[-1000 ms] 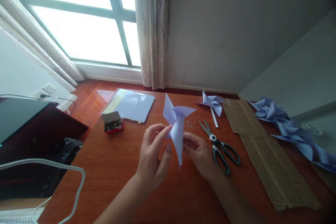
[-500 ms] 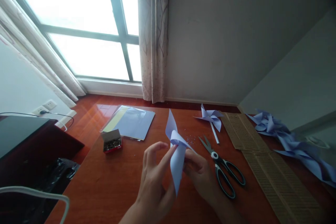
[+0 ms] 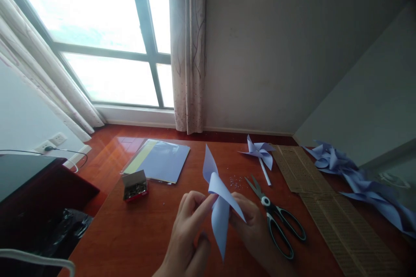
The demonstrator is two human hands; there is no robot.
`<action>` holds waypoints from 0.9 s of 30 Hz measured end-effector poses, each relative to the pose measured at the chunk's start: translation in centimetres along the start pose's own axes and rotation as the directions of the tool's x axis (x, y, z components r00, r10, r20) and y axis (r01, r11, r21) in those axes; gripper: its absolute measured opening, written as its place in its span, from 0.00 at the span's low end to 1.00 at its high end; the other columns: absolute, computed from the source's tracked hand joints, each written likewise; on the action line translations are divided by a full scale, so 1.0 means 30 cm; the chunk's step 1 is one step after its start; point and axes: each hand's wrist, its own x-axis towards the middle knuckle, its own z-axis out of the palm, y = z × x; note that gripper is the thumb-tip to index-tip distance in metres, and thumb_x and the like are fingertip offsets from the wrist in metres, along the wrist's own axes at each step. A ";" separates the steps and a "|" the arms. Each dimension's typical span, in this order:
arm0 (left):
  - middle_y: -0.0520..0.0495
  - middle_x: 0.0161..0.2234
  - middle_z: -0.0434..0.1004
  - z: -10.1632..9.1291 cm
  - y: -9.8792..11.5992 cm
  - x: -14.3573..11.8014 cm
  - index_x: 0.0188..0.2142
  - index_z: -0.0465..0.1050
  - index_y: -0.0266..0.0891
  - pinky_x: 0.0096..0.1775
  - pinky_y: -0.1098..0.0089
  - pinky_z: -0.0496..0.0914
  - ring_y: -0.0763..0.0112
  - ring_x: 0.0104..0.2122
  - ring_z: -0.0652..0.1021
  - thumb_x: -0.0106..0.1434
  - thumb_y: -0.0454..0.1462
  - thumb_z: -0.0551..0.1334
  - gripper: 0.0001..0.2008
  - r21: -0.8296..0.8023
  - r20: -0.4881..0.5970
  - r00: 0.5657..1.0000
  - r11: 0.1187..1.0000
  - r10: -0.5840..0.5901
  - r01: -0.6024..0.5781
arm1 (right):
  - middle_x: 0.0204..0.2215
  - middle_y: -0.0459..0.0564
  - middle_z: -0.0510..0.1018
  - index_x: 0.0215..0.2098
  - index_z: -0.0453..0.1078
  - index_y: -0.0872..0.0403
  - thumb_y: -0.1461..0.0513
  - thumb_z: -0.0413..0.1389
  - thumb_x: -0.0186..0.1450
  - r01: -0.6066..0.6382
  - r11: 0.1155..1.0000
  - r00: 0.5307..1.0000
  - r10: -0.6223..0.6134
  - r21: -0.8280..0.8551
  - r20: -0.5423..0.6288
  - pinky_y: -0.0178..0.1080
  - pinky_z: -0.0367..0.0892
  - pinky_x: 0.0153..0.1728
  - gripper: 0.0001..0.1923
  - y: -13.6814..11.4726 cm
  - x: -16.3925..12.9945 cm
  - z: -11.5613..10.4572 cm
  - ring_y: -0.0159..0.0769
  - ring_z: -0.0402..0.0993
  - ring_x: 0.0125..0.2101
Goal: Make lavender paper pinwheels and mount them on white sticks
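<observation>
A pale lilac paper pinwheel (image 3: 221, 220) is held upright above the table, its blades curled in toward the centre. My left hand (image 3: 191, 229) has its index fingertip pressed at the pinwheel's middle, with the other fingers curled and the thumb lower down. Behind the blades, my right hand (image 3: 248, 220) grips the pinwheel from the right; its fingertips are partly hidden by paper. Just right of that hand lie scissors (image 3: 274, 216) with dark handles, blades slightly apart. Farther back rests a finished pinwheel (image 3: 259, 150) on a white paper stick (image 3: 264, 172).
A small open box of metal pieces (image 3: 135, 190) stands on the left of the wooden table (image 3: 130, 233). Behind it lies a packet of paper sheets (image 3: 164, 162). Tiny bits (image 3: 236, 181) are scattered near the scissors. Cardboard (image 3: 312, 194) and several pinwheels (image 3: 338, 160) occupy the right side.
The pinwheel has turned a little, so its front blade faces me more. My left thumb has dropped away from the paper. The whole view has shifted slightly.
</observation>
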 end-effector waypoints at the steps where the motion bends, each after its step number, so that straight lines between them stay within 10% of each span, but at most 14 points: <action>1: 0.43 0.46 0.70 0.000 -0.001 0.001 0.69 0.57 0.60 0.42 0.59 0.72 0.56 0.43 0.73 0.65 0.29 0.51 0.36 0.011 -0.015 1.000 1.000 -0.006 0.006 | 0.31 0.48 0.77 0.38 0.82 0.49 0.52 0.62 0.66 0.002 1.000 1.000 -0.002 0.000 -0.003 0.38 0.67 0.34 0.11 -0.001 0.000 0.001 0.38 0.71 0.32; 9: 0.41 0.40 0.69 -0.007 0.002 0.004 0.67 0.64 0.53 0.40 0.57 0.73 0.55 0.39 0.74 0.69 0.38 0.48 0.28 -0.039 0.006 0.983 0.983 -0.182 0.182 | 0.30 0.48 0.76 0.35 0.81 0.50 0.51 0.62 0.66 0.001 1.000 1.000 -0.001 -0.016 -0.016 0.37 0.67 0.31 0.13 0.020 0.001 0.007 0.38 0.72 0.30; 19: 0.40 0.72 0.47 0.009 -0.006 -0.014 0.69 0.60 0.50 0.64 0.38 0.57 0.37 0.69 0.55 0.70 0.38 0.46 0.29 0.129 -0.023 0.988 0.979 -0.154 0.155 | 0.32 0.50 0.77 0.38 0.82 0.51 0.50 0.61 0.67 -0.017 1.000 1.000 0.017 -0.007 0.000 0.38 0.69 0.35 0.14 0.013 -0.003 0.008 0.39 0.74 0.33; 27: 0.43 0.75 0.43 0.018 -0.010 -0.022 0.71 0.55 0.53 0.66 0.37 0.53 0.41 0.72 0.50 0.72 0.39 0.49 0.29 0.134 -0.013 0.987 0.978 -0.158 0.158 | 0.35 0.51 0.81 0.43 0.80 0.48 0.51 0.62 0.66 -0.054 0.999 0.998 0.054 0.004 -0.021 0.40 0.72 0.37 0.13 0.041 -0.007 0.009 0.43 0.78 0.38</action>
